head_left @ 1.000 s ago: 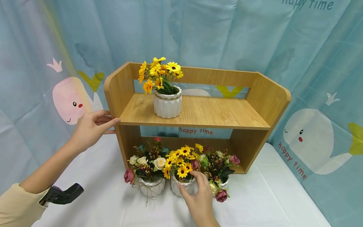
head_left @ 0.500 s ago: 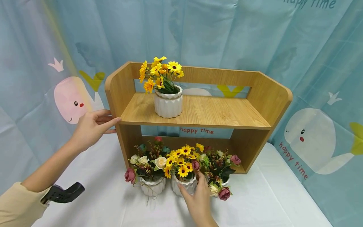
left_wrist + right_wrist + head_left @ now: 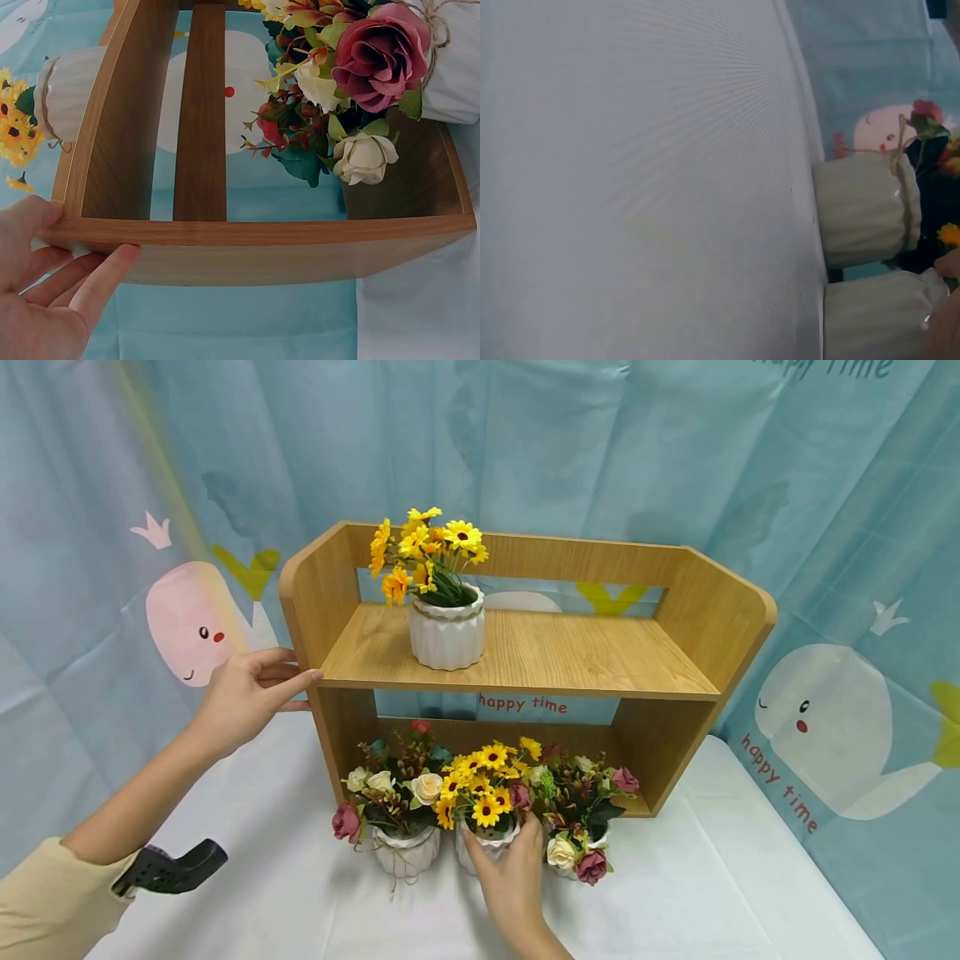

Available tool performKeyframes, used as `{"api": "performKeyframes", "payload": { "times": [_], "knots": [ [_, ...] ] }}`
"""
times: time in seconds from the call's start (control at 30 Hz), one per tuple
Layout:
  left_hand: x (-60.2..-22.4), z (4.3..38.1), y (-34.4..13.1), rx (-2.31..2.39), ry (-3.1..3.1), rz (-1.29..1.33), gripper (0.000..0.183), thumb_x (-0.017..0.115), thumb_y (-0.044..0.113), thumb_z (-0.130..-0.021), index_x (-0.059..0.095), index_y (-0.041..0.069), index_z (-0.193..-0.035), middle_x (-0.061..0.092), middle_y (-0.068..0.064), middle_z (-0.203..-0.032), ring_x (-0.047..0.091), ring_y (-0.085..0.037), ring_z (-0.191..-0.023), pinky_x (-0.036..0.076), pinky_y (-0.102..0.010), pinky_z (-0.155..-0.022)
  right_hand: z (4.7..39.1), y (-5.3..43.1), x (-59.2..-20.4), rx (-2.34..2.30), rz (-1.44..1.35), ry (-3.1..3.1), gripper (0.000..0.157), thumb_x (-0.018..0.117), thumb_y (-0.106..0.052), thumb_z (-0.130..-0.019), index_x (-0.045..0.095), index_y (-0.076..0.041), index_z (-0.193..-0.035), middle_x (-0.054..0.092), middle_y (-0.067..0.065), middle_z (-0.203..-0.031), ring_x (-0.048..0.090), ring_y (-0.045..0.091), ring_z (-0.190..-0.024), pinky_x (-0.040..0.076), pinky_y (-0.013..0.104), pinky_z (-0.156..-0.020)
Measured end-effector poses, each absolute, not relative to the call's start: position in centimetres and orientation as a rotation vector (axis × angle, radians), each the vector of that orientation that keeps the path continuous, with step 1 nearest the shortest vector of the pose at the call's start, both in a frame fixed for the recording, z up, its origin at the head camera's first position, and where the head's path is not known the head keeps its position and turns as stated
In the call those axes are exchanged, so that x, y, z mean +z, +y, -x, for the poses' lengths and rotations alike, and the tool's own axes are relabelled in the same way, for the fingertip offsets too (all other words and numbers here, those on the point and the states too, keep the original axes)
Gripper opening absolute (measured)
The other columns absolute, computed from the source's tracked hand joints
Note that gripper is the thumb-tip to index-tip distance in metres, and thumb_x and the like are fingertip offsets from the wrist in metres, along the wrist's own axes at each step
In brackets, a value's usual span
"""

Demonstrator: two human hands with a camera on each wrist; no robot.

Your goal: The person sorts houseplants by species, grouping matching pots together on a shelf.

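My left hand (image 3: pixel 243 697) holds the left side panel of a two-tier wooden shelf (image 3: pixel 577 652), thumb at the front edge and fingers against the outer face. In front of the lower tier, my right hand (image 3: pixel 513 881) grips the middle flowerpot (image 3: pixel 497 843), white, ribbed and filled with yellow sunflowers (image 3: pixel 487 785). Its thumb lies across the pot's front left and its fingers reach round the right side, partly hiding the pot. In the right wrist view, that hand's fingers (image 3: pixel 949 266) show at the pot's rim. The pot stands on the white tablecloth.
Rose-filled white pots stand on either side, the left one (image 3: pixel 408 853) tied with twine and the right one (image 3: pixel 597 837) half hidden by roses. Another sunflower pot (image 3: pixel 447 639) sits on the upper tier's left. A blue printed curtain (image 3: pixel 555 452) hangs behind.
My right hand has shifted slightly left, its fingers going from the flowers down round the pot's right side. My left hand keeps its place on the shelf.
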State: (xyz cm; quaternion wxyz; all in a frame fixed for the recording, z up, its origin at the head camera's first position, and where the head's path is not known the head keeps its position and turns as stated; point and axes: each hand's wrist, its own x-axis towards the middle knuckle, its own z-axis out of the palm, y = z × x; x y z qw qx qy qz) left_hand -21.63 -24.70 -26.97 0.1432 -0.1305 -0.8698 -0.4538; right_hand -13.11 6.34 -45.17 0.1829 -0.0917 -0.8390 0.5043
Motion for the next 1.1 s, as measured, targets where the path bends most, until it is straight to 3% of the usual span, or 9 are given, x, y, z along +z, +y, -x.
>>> {"api": "performKeyframes", "payload": {
  "times": [0.2,0.47,0.73,1.1],
  "knots": [
    [-27.0,21.6,-24.7,-1.295,-2.504,0.375,0.037,0.072,0.017,-0.103,0.066,-0.011,-0.127,0.070,-0.035,-0.119,0.067,0.013,-0.082,0.063,-0.018,-0.068,13.7,5.7,-45.4,1.477,0.318,-2.312,0.096,0.094,-0.031,-0.079,0.036,0.013,-0.141,0.048,0.039,-0.138,0.050,0.056,-0.131,0.042,0.067,-0.114],
    [-27.0,21.6,-24.7,-1.299,-2.504,0.371,0.038,0.071,0.018,-0.103,0.066,-0.011,-0.128,0.070,-0.035,-0.120,0.067,0.014,-0.082,0.063,-0.018,-0.067,14.2,5.2,-46.1,1.618,0.328,-2.155,0.089,0.098,-0.025,-0.074,0.036,0.002,-0.132,0.052,0.026,-0.128,0.056,0.042,-0.123,0.046,0.059,-0.109],
    [-26.9,21.6,-24.7,-1.287,-2.501,0.372,0.037,0.071,0.018,-0.103,0.066,-0.011,-0.127,0.070,-0.035,-0.119,0.067,0.014,-0.081,0.063,-0.018,-0.067,14.3,4.9,-46.5,1.613,0.321,-2.105,0.094,0.100,-0.020,-0.068,0.037,0.002,-0.133,0.053,0.026,-0.130,0.056,0.044,-0.125,0.045,0.060,-0.112],
    [-26.9,21.5,-24.6,-1.287,-2.509,0.373,0.039,0.071,0.019,-0.103,0.066,-0.012,-0.128,0.070,-0.035,-0.119,0.066,0.014,-0.082,0.063,-0.019,-0.067,14.2,5.3,-46.4,1.637,0.305,-2.073,0.088,0.100,-0.011,-0.063,0.043,-0.002,-0.129,0.061,0.020,-0.127,0.060,0.042,-0.124,0.047,0.061,-0.112]
  ]
}}
